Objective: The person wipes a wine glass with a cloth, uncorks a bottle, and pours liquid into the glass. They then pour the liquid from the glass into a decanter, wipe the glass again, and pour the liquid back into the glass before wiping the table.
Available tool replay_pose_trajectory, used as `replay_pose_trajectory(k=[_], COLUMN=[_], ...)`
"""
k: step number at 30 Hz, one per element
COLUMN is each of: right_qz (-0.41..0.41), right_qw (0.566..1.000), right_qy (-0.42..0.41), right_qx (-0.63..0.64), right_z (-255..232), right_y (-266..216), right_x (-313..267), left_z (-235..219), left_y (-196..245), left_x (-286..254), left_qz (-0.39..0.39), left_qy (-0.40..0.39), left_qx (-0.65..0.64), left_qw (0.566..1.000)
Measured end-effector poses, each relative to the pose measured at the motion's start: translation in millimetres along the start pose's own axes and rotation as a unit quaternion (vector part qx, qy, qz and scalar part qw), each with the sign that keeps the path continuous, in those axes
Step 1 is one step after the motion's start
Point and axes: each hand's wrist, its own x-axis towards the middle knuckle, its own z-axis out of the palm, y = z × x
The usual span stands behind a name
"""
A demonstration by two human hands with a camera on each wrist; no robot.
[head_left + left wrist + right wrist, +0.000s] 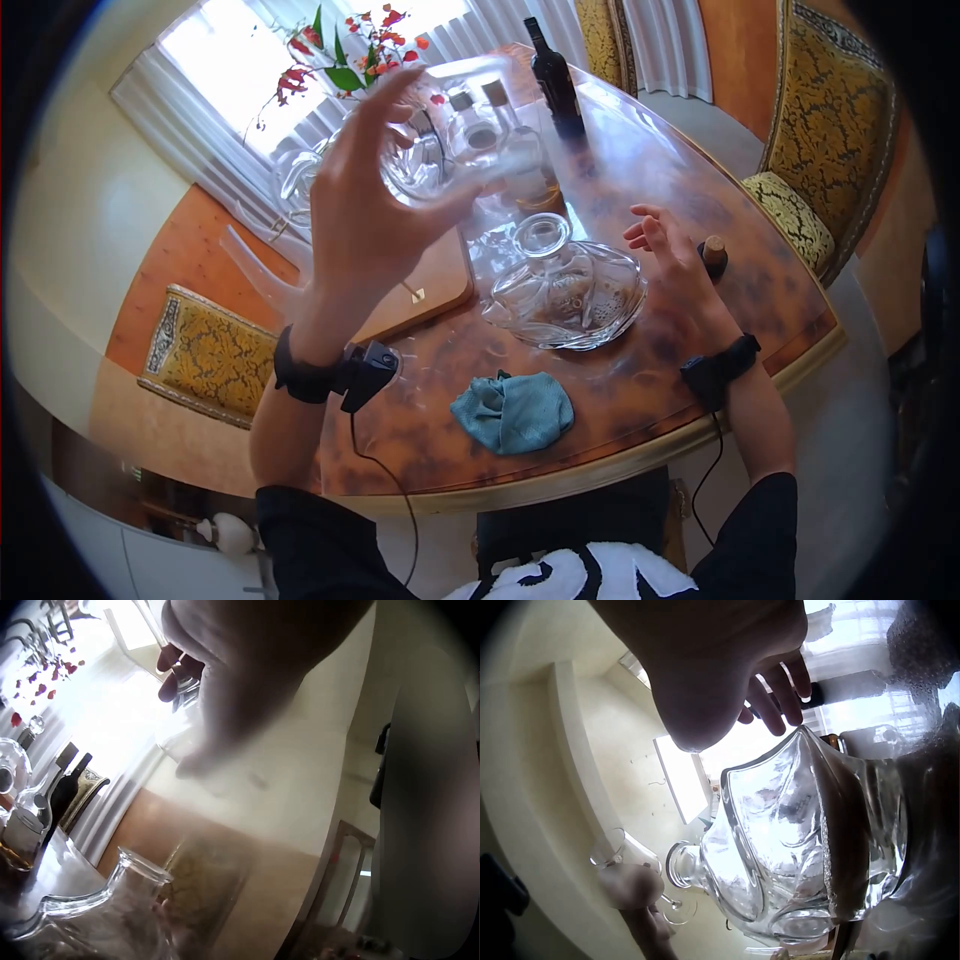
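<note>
My left hand [365, 215] is raised over the table's left side, thumb and fingers curved round a clear stemmed glass [613, 846]. The glass is blurred and partly hidden by the hand in the head view; its foot [680, 909] shows in the right wrist view. Below and to the right stands a wide, ribbed glass decanter [570, 300], its round neck without a stopper. Just right of the decanter hovers my right hand [680, 260], fingers loosely bent and holding nothing. A crumpled teal cloth [512, 412] lies near the table's front edge.
Behind the decanter stand a cork-topped bottle [520, 150] with amber liquid and a dark wine bottle [556, 85]. A brown case [425, 290] lies left. A dark cork-topped object [713, 255] is by my right hand. Chairs [840, 130] stand round the table.
</note>
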Motion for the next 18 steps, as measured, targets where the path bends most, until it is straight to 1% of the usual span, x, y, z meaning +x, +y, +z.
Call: replay_pose_trajectory(k=[1,2,4,5,6,7,8,10,11,13,16,17,18], right_qz=[-0.002,-0.002,-0.001,-0.001,-0.008,-0.014,-0.011,-0.045,-0.043,-0.075,-0.099,-0.101,-0.099], right_qw=[1.0,1.0,1.0,1.0,1.0,1.0,1.0,0.998,0.998,0.995,0.992,0.991,0.991], right_qy=[0.003,-0.005,0.018,0.01,0.015,0.02,0.011,0.027,0.019,0.038,0.028,0.015,0.021], right_qx=[0.004,0.0,-0.005,-0.011,-0.008,-0.005,-0.011,-0.033,-0.04,-0.047,-0.077,-0.083,-0.091], right_z=[0,0,0,-1,-2,-3,-4,-6,-6,-6,-11,-10,-10], right_y=[1,-1,-6,-6,-4,-3,-4,-5,-7,-11,-3,-5,-8], right_x=[1,0,0,1,2,3,3,3,2,0,1,1,1], left_z=[-5,-3,-11,-15,-21,-26,-28,-29,-30,-33,-25,-22,-17], left_y=[-5,-10,-11,-5,9,19,23,29,35,47,42,41,39], left_x=[-2,-9,-22,-30,-39,-50,-66,-101,-117,-146,-192,-202,-211], left_qz=[-0.002,-0.069,-0.147,-0.154,-0.218,-0.279,-0.286,-0.302,-0.308,-0.353,-0.389,-0.394,-0.406], left_qy=[0.021,0.053,0.091,0.098,0.123,0.147,0.155,0.161,0.169,0.141,0.161,0.173,0.184], left_qx=[0.008,-0.085,-0.241,-0.24,-0.328,-0.411,-0.411,-0.469,-0.47,-0.457,-0.446,-0.445,-0.439], left_qw=[1.0,0.993,0.955,0.953,0.911,0.855,0.851,0.815,0.81,0.804,0.79,0.785,0.78])
